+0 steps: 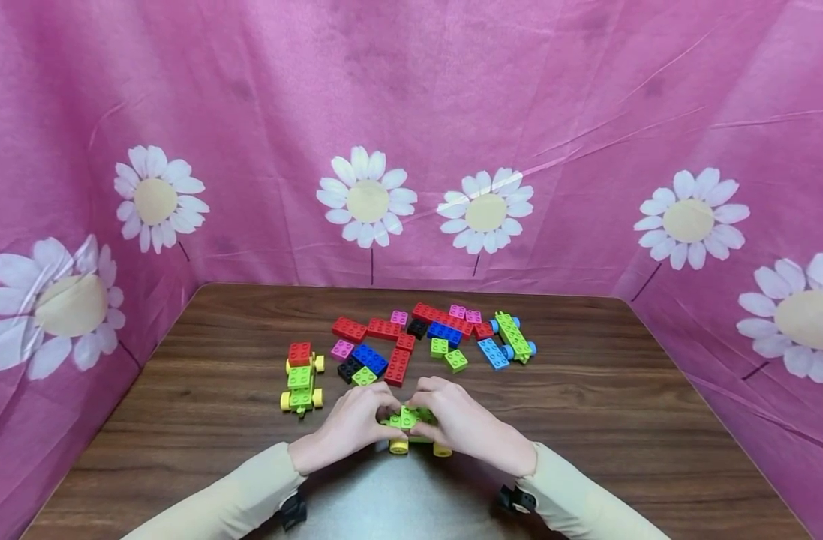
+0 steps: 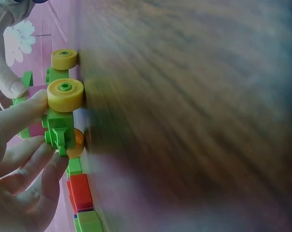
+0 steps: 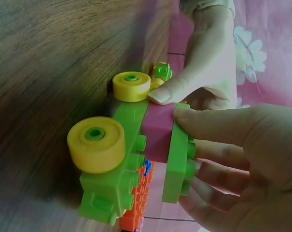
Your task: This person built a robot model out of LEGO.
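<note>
Near the front of the table, both hands hold a small toy car between them. Its green wheeled base (image 3: 102, 186) has yellow wheels (image 3: 96, 145). A pink brick (image 3: 158, 130) sits on the base, and a longer green brick (image 3: 174, 162) lies over the pink one. My left hand (image 1: 357, 416) grips the car from its left side, thumb at the base and pink brick. From the other side my right hand (image 1: 461, 420) pinches the upper green brick, thumb on its near face and fingers behind. Fingers partly hide the car in the head view.
Left of the hands stands another yellow-wheeled car (image 1: 301, 386) with green and red bricks. Beyond the hands lie loose red bricks (image 1: 397, 366), blue bricks (image 1: 370, 358), and pink, black and green ones. A green base with blue wheels (image 1: 514, 337) stands at the back right.
</note>
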`<state>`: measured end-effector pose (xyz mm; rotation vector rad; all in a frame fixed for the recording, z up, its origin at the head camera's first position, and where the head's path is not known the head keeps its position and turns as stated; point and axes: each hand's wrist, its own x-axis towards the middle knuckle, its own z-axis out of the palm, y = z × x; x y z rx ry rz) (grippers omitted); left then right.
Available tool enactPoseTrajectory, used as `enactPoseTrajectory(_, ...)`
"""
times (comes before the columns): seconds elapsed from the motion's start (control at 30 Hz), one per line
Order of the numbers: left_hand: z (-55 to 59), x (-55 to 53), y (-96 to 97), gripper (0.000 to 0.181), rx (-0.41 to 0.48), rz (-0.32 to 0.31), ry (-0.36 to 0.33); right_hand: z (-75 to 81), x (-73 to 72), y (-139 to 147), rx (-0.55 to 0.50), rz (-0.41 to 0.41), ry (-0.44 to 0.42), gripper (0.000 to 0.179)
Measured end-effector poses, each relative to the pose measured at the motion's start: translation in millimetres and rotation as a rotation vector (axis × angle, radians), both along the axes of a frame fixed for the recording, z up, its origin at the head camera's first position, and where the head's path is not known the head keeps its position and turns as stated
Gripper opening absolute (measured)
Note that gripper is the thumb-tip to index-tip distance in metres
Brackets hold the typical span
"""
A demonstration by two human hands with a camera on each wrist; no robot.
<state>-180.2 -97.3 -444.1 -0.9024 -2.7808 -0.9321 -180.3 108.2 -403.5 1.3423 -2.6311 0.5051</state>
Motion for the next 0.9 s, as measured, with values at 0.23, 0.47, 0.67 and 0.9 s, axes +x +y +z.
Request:
enactPoseTrajectory(0.23,-1.9,-0.3,-2.0,0.028,0.009,0.009,0.006,0.8,-0.5,-4,0.053,-0.002,0.041,0.021)
enactPoseTrajectory(0.47,-3.2,0.2,-1.4,0.027,0.001,0.010,-0.007,0.2,-0.8,-1,0.059,-0.010,0.000,0.023)
enactPoseTrajectory(0.67,-2.7,0.8,-0.8,0.027,0.001,0.006,-0.005,4.4,-5.2,4,0.045,0.008,-0.080,0.024)
enactPoseTrajectory(0.9,-1.6,0.8,-0.2,0.028,0.010,-0.004,0.019,16.2,-32.2,7,-0.036,0.002,-0.104,0.020)
